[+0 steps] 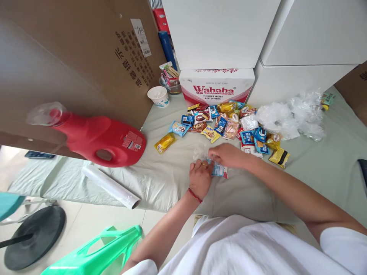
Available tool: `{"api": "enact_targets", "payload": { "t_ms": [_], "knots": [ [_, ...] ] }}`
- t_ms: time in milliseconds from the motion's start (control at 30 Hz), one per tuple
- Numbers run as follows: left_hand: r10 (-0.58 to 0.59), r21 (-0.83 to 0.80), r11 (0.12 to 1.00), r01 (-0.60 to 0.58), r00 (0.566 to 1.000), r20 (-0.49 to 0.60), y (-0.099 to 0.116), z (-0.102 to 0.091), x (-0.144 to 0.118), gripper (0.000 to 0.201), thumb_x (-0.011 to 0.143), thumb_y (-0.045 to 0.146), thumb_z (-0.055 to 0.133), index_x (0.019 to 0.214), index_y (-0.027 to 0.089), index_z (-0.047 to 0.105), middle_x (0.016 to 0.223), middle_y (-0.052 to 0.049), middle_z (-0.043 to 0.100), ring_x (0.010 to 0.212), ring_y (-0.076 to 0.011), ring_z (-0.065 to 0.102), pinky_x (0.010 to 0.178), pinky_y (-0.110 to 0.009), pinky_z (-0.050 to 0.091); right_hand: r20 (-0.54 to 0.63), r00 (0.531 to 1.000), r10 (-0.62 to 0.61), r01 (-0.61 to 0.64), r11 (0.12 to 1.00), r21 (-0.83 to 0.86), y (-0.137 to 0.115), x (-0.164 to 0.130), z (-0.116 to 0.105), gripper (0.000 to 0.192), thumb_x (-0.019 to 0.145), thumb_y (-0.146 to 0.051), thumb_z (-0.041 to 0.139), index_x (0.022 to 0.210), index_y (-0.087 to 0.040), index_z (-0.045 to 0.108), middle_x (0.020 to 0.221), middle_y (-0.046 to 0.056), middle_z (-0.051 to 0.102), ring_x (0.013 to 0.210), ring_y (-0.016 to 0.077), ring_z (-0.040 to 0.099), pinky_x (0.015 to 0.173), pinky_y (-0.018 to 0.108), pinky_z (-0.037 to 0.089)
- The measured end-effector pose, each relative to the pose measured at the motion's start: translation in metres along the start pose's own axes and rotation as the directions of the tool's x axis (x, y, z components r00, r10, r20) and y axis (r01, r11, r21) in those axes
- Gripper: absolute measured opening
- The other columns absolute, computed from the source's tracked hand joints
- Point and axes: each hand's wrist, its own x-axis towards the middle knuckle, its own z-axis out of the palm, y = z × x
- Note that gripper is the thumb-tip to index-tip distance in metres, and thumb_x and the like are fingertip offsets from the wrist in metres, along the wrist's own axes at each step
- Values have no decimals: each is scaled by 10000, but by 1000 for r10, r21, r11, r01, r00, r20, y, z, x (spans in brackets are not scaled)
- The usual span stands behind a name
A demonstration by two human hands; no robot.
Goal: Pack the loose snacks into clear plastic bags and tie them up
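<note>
On the sheet-covered surface in front of me, a blue-and-white snack packet (219, 170) with a red corner lies partly under my hands. My left hand (200, 176) rests at its left end, fingers bent and pressed down on it. Just above, my right hand (225, 154) is closed in a pinch, close to my left fingertips. Crumpled clear plastic film (200, 152) lies against the fingers of both hands. What sits between my right fingertips is partly hidden; it looks like this film.
Several wrapped snacks (210, 126) lie in a heap before the Wahaha carton (216, 88). Crumpled clear plastic (286, 116) sits at right. Leftward are a paper cup (159, 96), a red detergent jug (106, 141), a white roll (111, 186) and a green stool (94, 254).
</note>
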Motion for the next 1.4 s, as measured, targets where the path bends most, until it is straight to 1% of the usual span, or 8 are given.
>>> {"api": "enact_targets", "payload": {
  "t_ms": [200,367,500,667,867,1100,1300,1400],
  "knots": [
    [-198,-503,851,152,979,-40,-20,17,-4,212,924,188,596,784,230,749,709,-41,616,804,-217,594,798,-392,415,-107,987,-124,142,973,183,1,-35,72,599,980,-92,457,1561,-235,475,1169,113,689,1054,231,634,906,333,487],
    [-458,-655,694,300,886,-79,-59,23,1,369,852,238,638,1219,201,653,1017,-60,644,878,-179,601,767,-304,485,-61,982,-178,181,983,43,4,-34,87,621,921,-7,497,1492,-233,587,973,108,627,888,234,593,790,320,459],
    [-650,-797,413,440,756,80,-73,16,17,545,943,422,551,1446,226,480,1233,-89,645,1047,-195,623,920,-332,492,-16,984,-179,178,983,-49,-6,-29,82,624,912,-10,510,1493,-225,587,984,123,634,911,264,607,757,329,432],
    [-599,-739,417,530,771,215,-66,3,28,696,770,547,780,1351,206,604,1183,-95,693,1212,-293,575,1025,-393,416,-42,986,-159,158,987,-26,-12,-27,80,547,910,-17,532,1390,-236,676,969,111,657,889,253,617,752,317,419],
    [-482,-796,272,540,793,373,-73,-14,19,348,528,427,870,671,184,666,745,-1,621,800,-203,600,751,-315,455,-123,972,-199,208,976,70,-3,-35,79,484,980,-126,540,1440,-232,646,988,119,658,890,228,607,796,318,433],
    [-483,-911,111,398,822,300,-35,-30,1,323,641,420,797,736,193,588,1052,-61,735,854,-184,668,767,-330,536,-149,971,-186,208,967,148,1,-30,79,437,1004,-148,532,1398,-259,685,933,91,653,833,199,592,784,302,419],
    [-255,-797,597,94,964,-77,20,-14,-9,92,932,253,604,941,220,690,1065,-66,777,983,-193,722,882,-332,560,-265,947,-183,231,959,166,-5,-37,97,308,949,-119,563,1198,-99,743,1118,186,682,1050,285,618,940,411,472],
    [-106,-555,831,-39,968,-226,26,1,-16,203,1011,215,506,1058,223,703,1134,-84,782,1063,-214,727,919,-367,552,-292,922,-254,333,904,266,1,-57,92,239,956,-223,617,1131,-136,755,1172,164,682,1097,280,614,987,413,476]
  ]
}}
